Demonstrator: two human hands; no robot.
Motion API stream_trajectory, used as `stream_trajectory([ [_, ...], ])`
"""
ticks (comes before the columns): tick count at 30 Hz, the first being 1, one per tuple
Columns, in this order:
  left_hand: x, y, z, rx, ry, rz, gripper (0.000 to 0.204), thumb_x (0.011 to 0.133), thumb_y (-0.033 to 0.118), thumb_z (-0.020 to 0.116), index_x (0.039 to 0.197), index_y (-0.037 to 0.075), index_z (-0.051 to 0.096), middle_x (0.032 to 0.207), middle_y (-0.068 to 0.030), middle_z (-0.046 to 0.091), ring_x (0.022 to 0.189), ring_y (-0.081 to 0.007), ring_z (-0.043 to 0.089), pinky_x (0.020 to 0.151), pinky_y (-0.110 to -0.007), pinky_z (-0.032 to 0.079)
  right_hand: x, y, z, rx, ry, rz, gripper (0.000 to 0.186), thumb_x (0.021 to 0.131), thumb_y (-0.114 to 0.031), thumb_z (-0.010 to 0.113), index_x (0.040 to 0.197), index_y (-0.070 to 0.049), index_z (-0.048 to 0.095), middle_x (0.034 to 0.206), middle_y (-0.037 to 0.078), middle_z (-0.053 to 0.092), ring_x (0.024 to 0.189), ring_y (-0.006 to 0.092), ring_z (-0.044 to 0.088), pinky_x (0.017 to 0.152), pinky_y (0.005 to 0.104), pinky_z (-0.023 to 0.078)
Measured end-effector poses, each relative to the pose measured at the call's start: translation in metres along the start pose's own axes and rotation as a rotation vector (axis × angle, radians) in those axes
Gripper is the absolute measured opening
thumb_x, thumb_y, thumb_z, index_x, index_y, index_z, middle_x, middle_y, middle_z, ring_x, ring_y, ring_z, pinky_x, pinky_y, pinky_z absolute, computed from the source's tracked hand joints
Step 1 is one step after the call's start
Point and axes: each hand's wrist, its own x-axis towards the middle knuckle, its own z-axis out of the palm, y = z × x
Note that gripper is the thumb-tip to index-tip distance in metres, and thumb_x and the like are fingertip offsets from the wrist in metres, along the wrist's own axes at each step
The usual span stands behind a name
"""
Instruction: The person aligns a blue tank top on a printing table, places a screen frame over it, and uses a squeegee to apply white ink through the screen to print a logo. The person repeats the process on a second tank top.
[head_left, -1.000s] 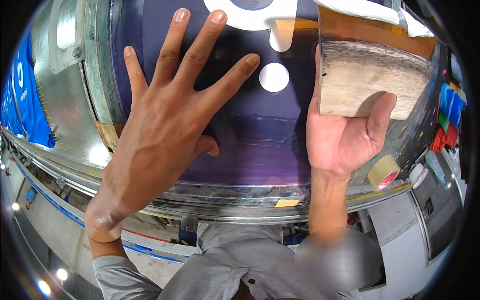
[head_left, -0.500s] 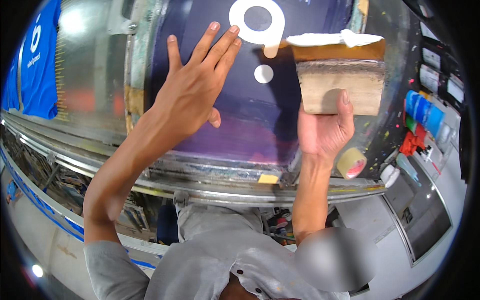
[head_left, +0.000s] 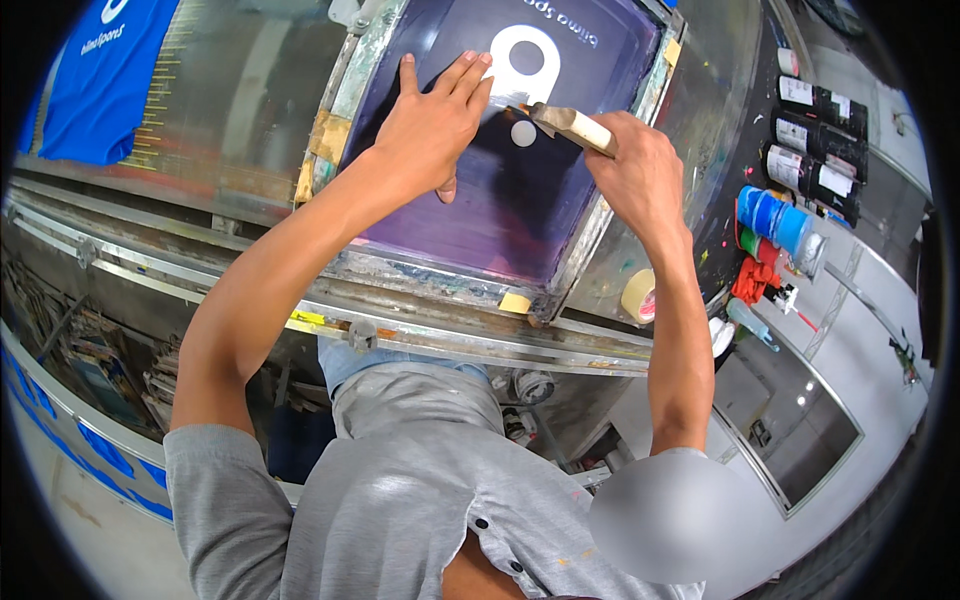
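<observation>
A dark purple printing screen [head_left: 470, 235] in a metal frame lies before me, with a pale ring-shaped design [head_left: 549, 75] and a round dot [head_left: 523, 133] on its mesh. My left hand [head_left: 425, 125] rests on the mesh left of the ring, fingers stretched out and holding nothing. With my right hand [head_left: 642, 170] I grip a wooden-handled squeegee [head_left: 578, 130] from above. It is tilted, seen nearly end-on, and its blade end is down at the ring's lower edge. Whether the whole blade touches the mesh cannot be made out. My right fingertips are hidden behind the hand.
A roll of yellowish tape [head_left: 638, 296] lies right of the frame. Blue printed fabric [head_left: 105, 85] is at the far left. Black jars [head_left: 820, 140], blue containers [head_left: 772, 218] and a red cloth [head_left: 755, 280] stand at the right. A metal rail [head_left: 420, 340] runs along the near edge.
My right hand has turned over, swinging the squeegee from blade up, wide face showing, to blade down at the ring. My left hand stays flat on the mesh. The whole view has shifted and tilted.
</observation>
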Motion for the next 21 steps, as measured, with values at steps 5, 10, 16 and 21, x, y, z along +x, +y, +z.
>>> stream_trajectory([
  [5,-0.002,-0.001,0.002,0.006,-0.001,-0.015,0.135,0.042,0.034,0.096,0.153,-0.001,0.028,0.164,-0.0098,0.024,0.152,-0.0239,0.023,0.11,-0.07,0.033,-0.001,-0.014,0.018,-0.049,0.087,-0.097,0.025,0.078,-0.007,0.065,0.102,-0.01,0.074,0.096,0.009,0.069,0.091,0.0323,0.067,0.077,0.0443,0.053],
  [10,-0.003,-0.001,0.003,0.0,0.002,-0.016,0.135,0.042,0.034,0.095,0.153,0.0,0.028,0.164,-0.0096,0.025,0.152,-0.0228,0.023,0.111,-0.069,0.032,-0.023,-0.02,0.056,-0.119,0.225,-0.204,0.039,0.071,0.001,0.067,0.109,-0.005,0.068,0.103,0.01,0.066,0.097,0.0308,0.064,0.081,0.0417,0.053],
  [16,-0.002,-0.003,0.003,0.006,0.007,-0.008,0.135,0.042,0.035,0.095,0.153,0.0,0.028,0.164,-0.009,0.025,0.151,-0.0224,0.024,0.111,-0.069,0.033,-0.023,-0.01,0.06,-0.076,0.278,-0.184,0.039,0.073,0.002,0.066,0.111,-0.008,0.07,0.104,0.011,0.068,0.099,0.0326,0.065,0.083,0.0434,0.054],
  [21,-0.002,-0.003,0.005,0.036,0.018,-0.006,0.134,0.043,0.036,0.095,0.153,0.0,0.028,0.164,-0.0084,0.026,0.151,-0.0224,0.024,0.11,-0.069,0.035,0.01,-0.012,0.021,-0.015,0.052,-0.023,0.024,0.082,-0.009,0.062,0.102,-0.013,0.076,0.095,0.008,0.069,0.089,0.0365,0.067,0.078,0.0454,0.054],
])
